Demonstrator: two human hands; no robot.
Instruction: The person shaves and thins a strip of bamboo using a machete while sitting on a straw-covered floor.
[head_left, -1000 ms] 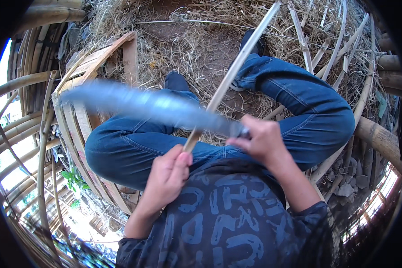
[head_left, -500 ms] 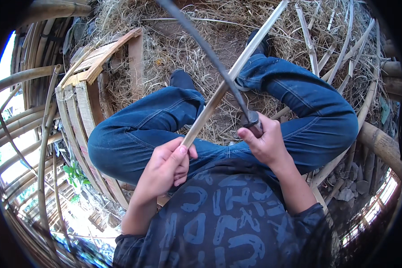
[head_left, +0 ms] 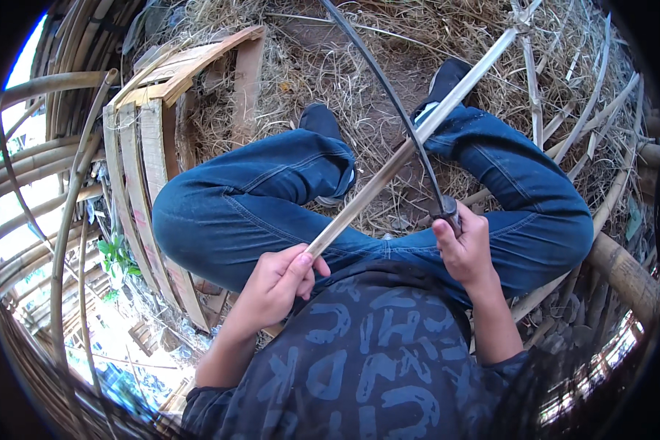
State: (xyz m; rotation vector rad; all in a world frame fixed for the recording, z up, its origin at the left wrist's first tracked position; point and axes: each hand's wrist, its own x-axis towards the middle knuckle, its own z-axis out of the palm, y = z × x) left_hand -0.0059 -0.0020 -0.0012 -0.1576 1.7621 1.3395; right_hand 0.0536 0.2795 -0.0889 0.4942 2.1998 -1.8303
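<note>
My left hand (head_left: 280, 284) is closed round the near end of a long pale split-bamboo strip (head_left: 367, 192), thumb on top. The strip slants away to the far right, over my lower leg. In my right hand (head_left: 467, 249) is the dark handle of a long-bladed knife (head_left: 380, 75), with the thumb laid along the handle. Its dark, narrow blade points away and to the left. It crosses the strip past its middle; I cannot tell whether they touch.
My bent legs in jeans (head_left: 249, 198) frame the work. A wooden slat crate (head_left: 136, 158) stands at the left, near a bamboo-pole wall (head_left: 40, 172). Dry straw (head_left: 293, 81) covers the ground. Split strips (head_left: 533, 92) lie at the far right, with a thick bamboo pole (head_left: 623, 275) nearer.
The strip now leans further to the right. My right hand and the knife have moved right and slightly nearer. The whole view has shifted a little. Both grips stay the same.
</note>
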